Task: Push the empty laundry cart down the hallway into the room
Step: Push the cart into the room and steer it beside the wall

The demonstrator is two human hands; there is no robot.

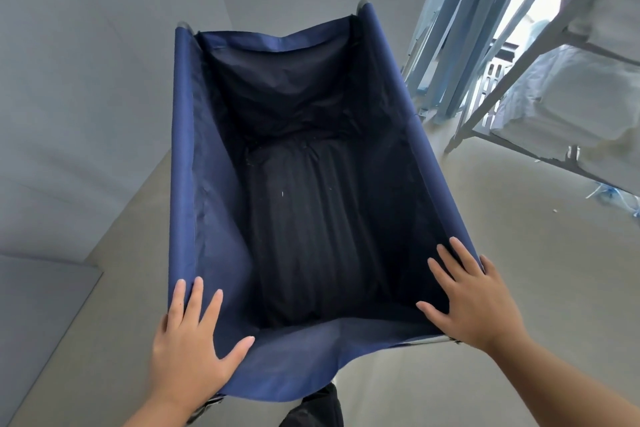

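Observation:
A laundry cart (183,156) with a dark blue fabric liner fills the middle of the head view, and nothing lies inside it. My left hand (188,340) rests flat on the near left corner of its rim, fingers spread, thumb pointing inward. My right hand (465,295) lies flat over the near right corner, fingers spread into the liner. Neither hand curls around the rim. The cart's wheels are hidden under the fabric.
A pale wall (86,97) runs close along the left, with a lower panel (41,315) jutting out near me. On the right stands a metal rack (512,94) holding white bundles (575,104). Behind it are light blue window frames (446,45). Beige floor (519,253) stretches to the right.

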